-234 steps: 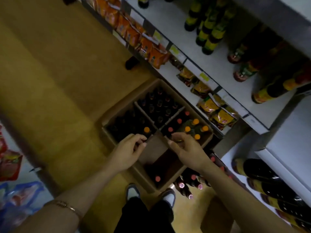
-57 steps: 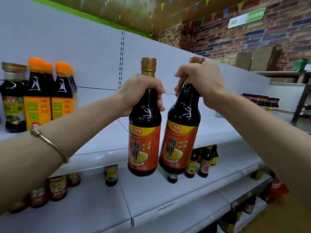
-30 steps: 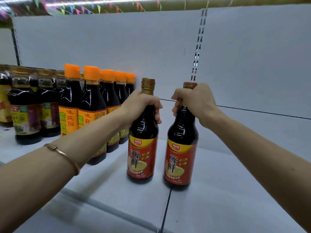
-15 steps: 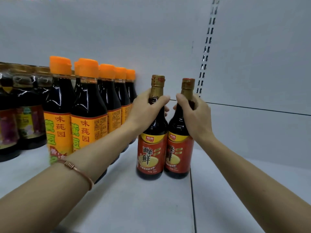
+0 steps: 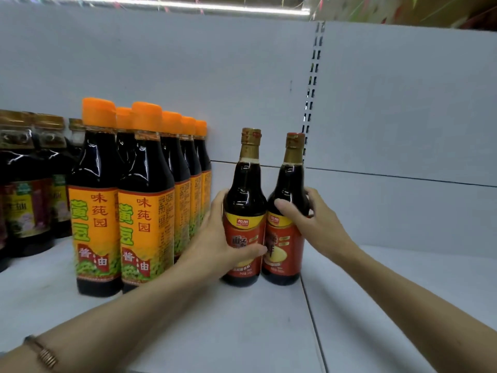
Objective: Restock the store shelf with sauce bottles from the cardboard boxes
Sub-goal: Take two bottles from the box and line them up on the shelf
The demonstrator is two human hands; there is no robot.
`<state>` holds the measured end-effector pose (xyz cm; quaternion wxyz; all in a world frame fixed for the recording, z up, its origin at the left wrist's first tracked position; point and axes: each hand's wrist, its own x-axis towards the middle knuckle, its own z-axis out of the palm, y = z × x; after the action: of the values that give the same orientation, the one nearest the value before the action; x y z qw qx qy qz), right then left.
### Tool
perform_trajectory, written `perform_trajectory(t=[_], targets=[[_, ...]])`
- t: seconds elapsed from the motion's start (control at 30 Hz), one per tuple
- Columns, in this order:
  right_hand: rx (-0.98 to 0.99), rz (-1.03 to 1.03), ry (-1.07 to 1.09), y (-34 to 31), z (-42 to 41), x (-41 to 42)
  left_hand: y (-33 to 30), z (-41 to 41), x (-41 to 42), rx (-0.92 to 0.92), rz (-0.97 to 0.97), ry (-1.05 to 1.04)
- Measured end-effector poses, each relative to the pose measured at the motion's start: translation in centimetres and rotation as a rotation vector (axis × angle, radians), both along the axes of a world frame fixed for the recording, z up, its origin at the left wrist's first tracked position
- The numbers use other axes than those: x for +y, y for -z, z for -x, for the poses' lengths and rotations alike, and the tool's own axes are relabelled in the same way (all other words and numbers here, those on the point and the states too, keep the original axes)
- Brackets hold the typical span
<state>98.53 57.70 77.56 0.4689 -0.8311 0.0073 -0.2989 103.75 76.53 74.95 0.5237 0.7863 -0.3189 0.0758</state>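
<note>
Two dark sauce bottles with red labels and gold caps stand upright side by side on the white shelf (image 5: 242, 327), near its back wall. My left hand (image 5: 217, 243) wraps around the body of the left bottle (image 5: 244, 192), thumb across its label. My right hand (image 5: 312, 222) grips the shoulder of the right bottle (image 5: 289, 184), thumb in front and fingers behind. The two bottles touch each other. No cardboard box is in view.
A row of several orange-capped soy sauce bottles (image 5: 145, 200) stands just left of my left hand. Further left are darker gold-capped bottles (image 5: 27, 189). The shelf to the right (image 5: 403, 297) is bare white, with a slotted upright (image 5: 312, 84) on the back wall.
Both hands slid down from the bottle necks to the bodies. The two bottles stand further back on the shelf, close beside the orange-capped row.
</note>
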Motion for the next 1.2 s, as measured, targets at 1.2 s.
perform_trajectory(t=[1.2], targets=[[0.407, 0.321, 0.056, 4.4, -5.8, -2.6, 0.1, -7.5, -4.8, 0.223, -0.105, -0.318]])
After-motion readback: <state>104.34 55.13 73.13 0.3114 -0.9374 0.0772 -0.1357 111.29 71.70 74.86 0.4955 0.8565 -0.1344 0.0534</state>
